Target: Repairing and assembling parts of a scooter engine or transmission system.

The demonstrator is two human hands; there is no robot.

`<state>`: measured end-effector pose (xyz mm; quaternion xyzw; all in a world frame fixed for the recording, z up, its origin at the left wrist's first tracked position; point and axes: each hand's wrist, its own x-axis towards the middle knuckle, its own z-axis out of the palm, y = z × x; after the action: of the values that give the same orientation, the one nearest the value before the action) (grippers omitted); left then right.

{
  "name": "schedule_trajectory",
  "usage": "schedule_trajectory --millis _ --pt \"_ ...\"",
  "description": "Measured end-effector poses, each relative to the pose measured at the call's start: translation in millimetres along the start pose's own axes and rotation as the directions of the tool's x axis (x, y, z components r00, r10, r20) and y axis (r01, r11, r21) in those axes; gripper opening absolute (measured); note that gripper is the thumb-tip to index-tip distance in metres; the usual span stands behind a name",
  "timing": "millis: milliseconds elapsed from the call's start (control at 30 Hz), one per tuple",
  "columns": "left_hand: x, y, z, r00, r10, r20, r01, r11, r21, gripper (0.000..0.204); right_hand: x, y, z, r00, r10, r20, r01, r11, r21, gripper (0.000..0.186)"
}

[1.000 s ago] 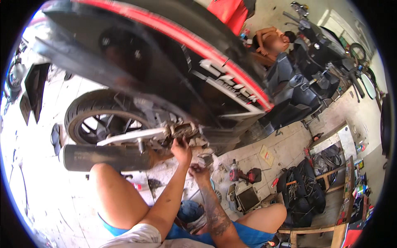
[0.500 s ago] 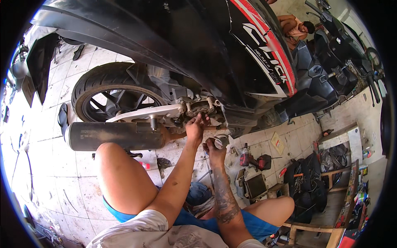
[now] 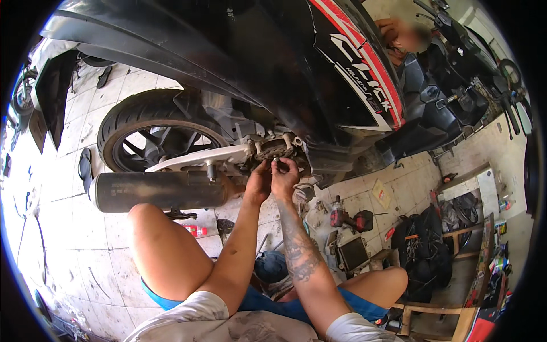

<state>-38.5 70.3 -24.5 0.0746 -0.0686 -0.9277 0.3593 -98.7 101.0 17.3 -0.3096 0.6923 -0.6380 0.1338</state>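
Both hands are close together under the open engine side (image 3: 274, 148) of a black and red scooter (image 3: 256, 68). My left hand (image 3: 258, 183) has its fingers curled up against the underside of the engine; what they hold, if anything, is hidden. Beside it, my right hand (image 3: 285, 181) is closed in a pinch at the lower edge of the engine. A small, light-coloured piece shows at its fingertips, too small to name. A rounded metal part (image 3: 305, 191) lies just right of my right wrist.
Left of the hands are the exhaust muffler (image 3: 159, 190) and rear wheel (image 3: 154, 128). On the tiled floor to the right lie a red and black power tool (image 3: 348, 216) and a radiator (image 3: 348, 253). A wooden bench frame (image 3: 464, 319) stands farther right. Another person crouches behind the scooter.
My right hand has left the rounded metal part and moved up and left to the engine. My left hand has shifted slightly down and left.
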Motion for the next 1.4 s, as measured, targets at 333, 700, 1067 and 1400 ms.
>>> schedule_trajectory --millis 333,700,1067,1400 --pt "-4 12 -16 0.997 0.049 -0.054 -0.044 0.996 0.079 0.036 -8 -13 22 0.985 0.16 -0.066 -0.142 0.964 0.223 0.02" --pt "-6 7 17 0.992 0.062 -0.112 -0.068 0.996 -0.051 0.02 21 17 23 0.674 0.664 0.323 -0.698 0.429 0.573 0.034" --pt "-7 19 3 0.999 0.037 0.017 -0.033 0.983 -0.181 0.029 -2 -20 23 0.877 0.472 0.092 -0.434 0.693 0.576 0.012" --pt "-13 18 11 0.987 0.075 -0.145 -0.06 0.992 0.108 0.032 -9 -12 21 0.985 -0.094 -0.146 0.086 0.994 -0.06 0.022"
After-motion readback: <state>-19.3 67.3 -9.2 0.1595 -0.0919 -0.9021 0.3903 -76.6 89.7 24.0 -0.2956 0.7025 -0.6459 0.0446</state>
